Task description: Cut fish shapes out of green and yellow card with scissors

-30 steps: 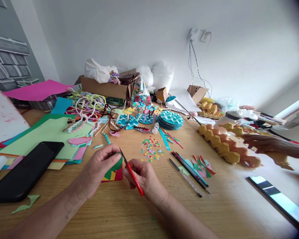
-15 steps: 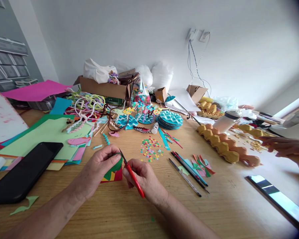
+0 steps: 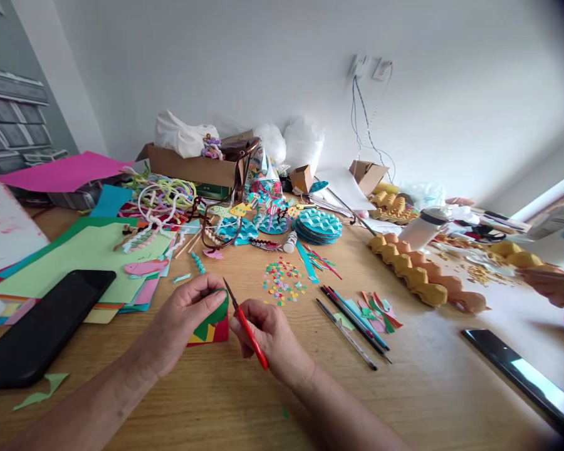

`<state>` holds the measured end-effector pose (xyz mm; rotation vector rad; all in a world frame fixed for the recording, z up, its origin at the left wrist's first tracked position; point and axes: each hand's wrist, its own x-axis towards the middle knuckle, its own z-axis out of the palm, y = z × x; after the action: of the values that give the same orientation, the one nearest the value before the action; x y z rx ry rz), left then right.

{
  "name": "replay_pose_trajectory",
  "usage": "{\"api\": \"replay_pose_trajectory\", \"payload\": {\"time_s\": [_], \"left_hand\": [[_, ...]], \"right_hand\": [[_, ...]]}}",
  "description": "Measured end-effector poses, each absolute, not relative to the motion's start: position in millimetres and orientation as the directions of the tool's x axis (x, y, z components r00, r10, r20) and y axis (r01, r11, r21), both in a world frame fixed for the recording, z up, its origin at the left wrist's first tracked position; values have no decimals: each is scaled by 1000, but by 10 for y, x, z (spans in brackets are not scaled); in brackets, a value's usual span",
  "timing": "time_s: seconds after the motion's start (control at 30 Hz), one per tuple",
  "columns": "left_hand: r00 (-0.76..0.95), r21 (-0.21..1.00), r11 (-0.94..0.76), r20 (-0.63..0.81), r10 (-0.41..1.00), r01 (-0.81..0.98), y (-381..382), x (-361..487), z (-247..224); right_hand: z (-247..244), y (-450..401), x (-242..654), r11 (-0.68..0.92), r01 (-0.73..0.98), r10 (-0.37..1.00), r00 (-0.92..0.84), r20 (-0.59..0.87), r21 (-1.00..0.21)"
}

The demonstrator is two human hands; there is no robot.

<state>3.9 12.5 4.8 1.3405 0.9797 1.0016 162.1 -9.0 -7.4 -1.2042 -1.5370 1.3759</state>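
Observation:
Between thumb and fingers, my left hand (image 3: 188,316) pinches a piece of green paper (image 3: 217,314). Just below it are red and yellow pieces of paper (image 3: 220,332); whether these are held too I cannot tell. My right hand (image 3: 267,335) is closed on red-handled scissors (image 3: 250,338), their dark blades pointing up and away beside the green paper's right edge. Past my hands lies a scatter of small coloured paper dots (image 3: 284,279). Several pens and brushes (image 3: 352,326) rest to the right, alongside coloured paper scraps (image 3: 378,311).
Left stand a black phone (image 3: 51,326) and stacked coloured paper (image 3: 70,257). Scalloped blue discs (image 3: 317,225) are piled farther back. Egg-carton strips (image 3: 413,275) and another phone (image 3: 517,376) lie right, near another person's hand (image 3: 552,288). Cardboard boxes (image 3: 192,168) line the wall.
The other person's hand at the right has shifted outward and lower. My hands keep nearly the same pose with the paper and scissors; the whole view has shifted slightly.

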Motion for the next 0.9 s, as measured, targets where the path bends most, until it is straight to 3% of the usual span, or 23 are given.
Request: {"api": "replay_pose_trajectory", "payload": {"time_s": [0.17, 0.53, 0.73, 0.9], "left_hand": [[255, 1000, -20, 24, 967, -20, 122, 49, 49], [247, 999, -34, 33, 969, 0, 111, 44, 75], [236, 1000, -13, 18, 972, -23, 113, 75, 62], [236, 996, 38, -17, 972, -81, 99, 126, 51]], "right_hand": [[-93, -69, 1621, -81, -10, 942, -326, -73, -997], [-95, -71, 1646, -69, -17, 925, -375, -57, -998], [-77, -55, 1611, -64, -275, 971, -239, 4, -959], [-127, -62, 1558, -107, -376, 967, -254, -8, -920]]}}
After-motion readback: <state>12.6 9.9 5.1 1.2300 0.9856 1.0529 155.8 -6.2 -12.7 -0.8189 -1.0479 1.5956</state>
